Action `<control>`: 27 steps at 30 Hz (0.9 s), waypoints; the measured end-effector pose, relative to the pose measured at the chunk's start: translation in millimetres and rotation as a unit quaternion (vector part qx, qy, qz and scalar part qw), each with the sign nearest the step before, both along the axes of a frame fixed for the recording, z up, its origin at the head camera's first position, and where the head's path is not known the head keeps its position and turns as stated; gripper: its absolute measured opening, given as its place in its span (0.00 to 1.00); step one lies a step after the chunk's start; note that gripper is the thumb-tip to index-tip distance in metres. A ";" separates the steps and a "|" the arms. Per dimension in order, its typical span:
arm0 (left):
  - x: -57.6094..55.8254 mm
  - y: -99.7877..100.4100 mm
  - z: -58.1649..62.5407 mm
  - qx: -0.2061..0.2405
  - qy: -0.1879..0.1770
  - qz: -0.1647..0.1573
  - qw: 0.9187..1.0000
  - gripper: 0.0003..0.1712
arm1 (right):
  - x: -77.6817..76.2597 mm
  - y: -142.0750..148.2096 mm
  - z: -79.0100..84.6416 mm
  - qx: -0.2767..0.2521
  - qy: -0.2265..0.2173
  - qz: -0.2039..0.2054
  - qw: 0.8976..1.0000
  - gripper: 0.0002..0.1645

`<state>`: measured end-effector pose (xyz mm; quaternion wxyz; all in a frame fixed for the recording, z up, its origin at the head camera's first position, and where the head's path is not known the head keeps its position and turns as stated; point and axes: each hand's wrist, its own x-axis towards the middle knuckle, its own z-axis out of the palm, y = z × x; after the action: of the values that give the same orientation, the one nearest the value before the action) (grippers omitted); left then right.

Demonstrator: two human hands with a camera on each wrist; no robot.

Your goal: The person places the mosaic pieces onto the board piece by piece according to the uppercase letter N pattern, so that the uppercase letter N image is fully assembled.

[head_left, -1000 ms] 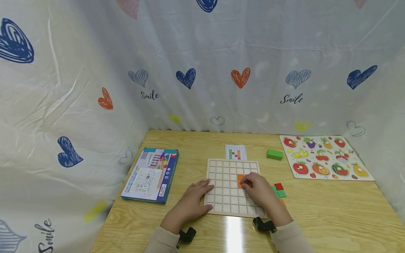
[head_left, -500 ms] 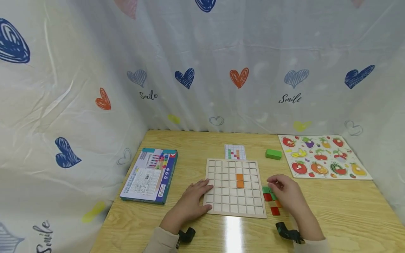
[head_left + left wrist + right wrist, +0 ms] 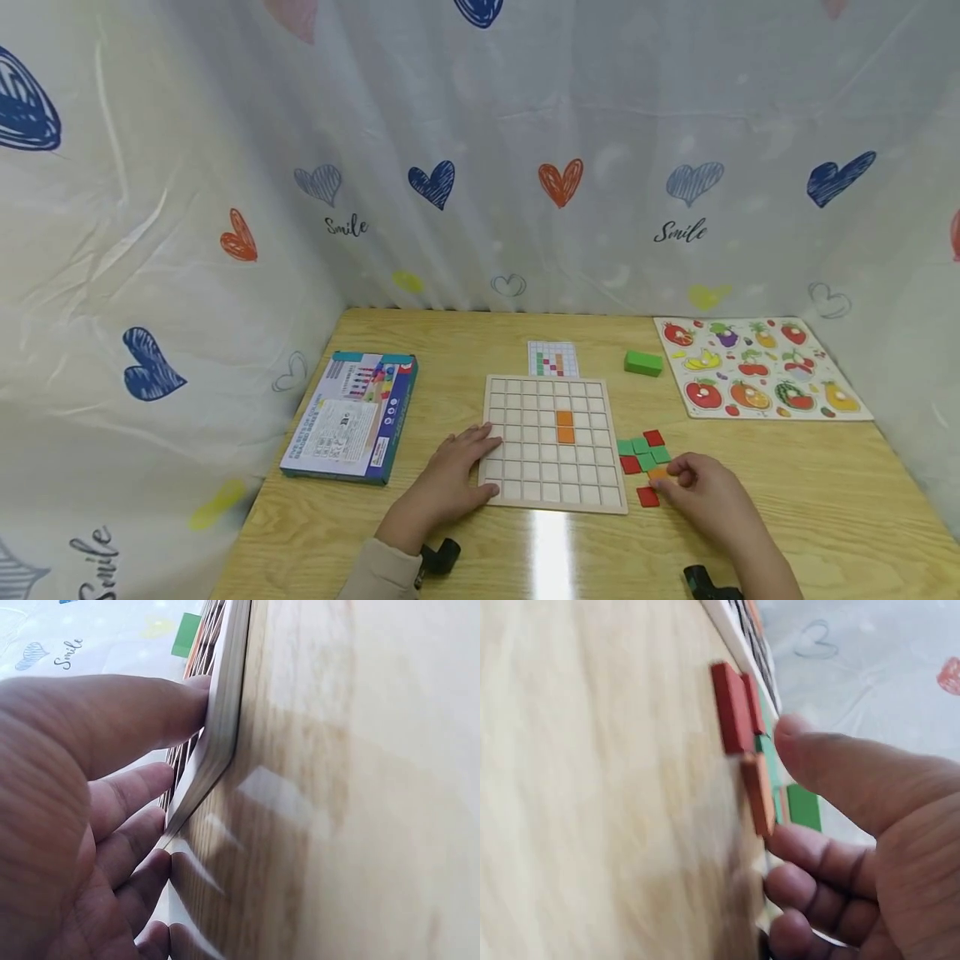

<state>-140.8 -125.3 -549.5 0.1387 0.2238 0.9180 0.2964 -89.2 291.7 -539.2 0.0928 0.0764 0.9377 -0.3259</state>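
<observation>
My left hand (image 3: 448, 477) rests on the left edge of a wooden grid board (image 3: 540, 507), fingers extended over its frame. In the left wrist view the thumb (image 3: 142, 712) lies along the board's side. Two orange tiles (image 3: 566, 427) sit one above the other in the grid. Right of the board, my right hand (image 3: 708, 498) is at a loose orange tile (image 3: 757, 793), thumb and index finger spread about it, index fingertip right at its edge. Green tiles (image 3: 646, 462) and red tiles (image 3: 648, 497) lie around it.
A printed pattern card (image 3: 552, 359) lies behind the board. A green block (image 3: 642, 363) stands to the right, near a fruit puzzle board (image 3: 765, 367). At the left is a flat toy box (image 3: 348, 417). A curtain with hearts (image 3: 495, 167) hangs behind the table.
My right hand has left the orange tiles in the grid and moved right and nearer, to the loose tiles. My left hand has stayed on the board.
</observation>
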 end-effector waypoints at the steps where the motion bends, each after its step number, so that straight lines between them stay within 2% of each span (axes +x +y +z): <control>1: 0.2 -0.3 0.5 0.002 0.003 0.000 1.000 0.42 | -0.1 -2.2 -0.7 0.007 -0.001 -0.005 1.000 0.30; 6: 0.3 -0.6 1.6 0.008 0.007 -0.001 1.000 0.42 | -0.5 -10.8 0.0 0.027 0.002 -0.023 0.999 0.30; 17: 1.5 -0.6 0.7 0.005 0.000 0.000 1.000 0.42 | 1.9 -9.1 -1.4 0.012 0.010 -0.039 0.999 0.25; 23: 1.1 -0.9 -1.4 0.007 0.003 0.000 1.000 0.42 | 4.0 -9.4 -5.1 -0.005 0.033 -0.054 0.998 0.18; 27: 0.2 -1.0 -0.6 0.011 0.009 -0.003 1.000 0.42 | 3.0 -14.1 -1.3 -0.005 0.054 -0.059 0.997 0.15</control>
<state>-140.6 -126.2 -550.1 0.1288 0.2310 0.9152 0.3041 -86.2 277.6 -540.5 0.0232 0.1136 0.9337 -0.3388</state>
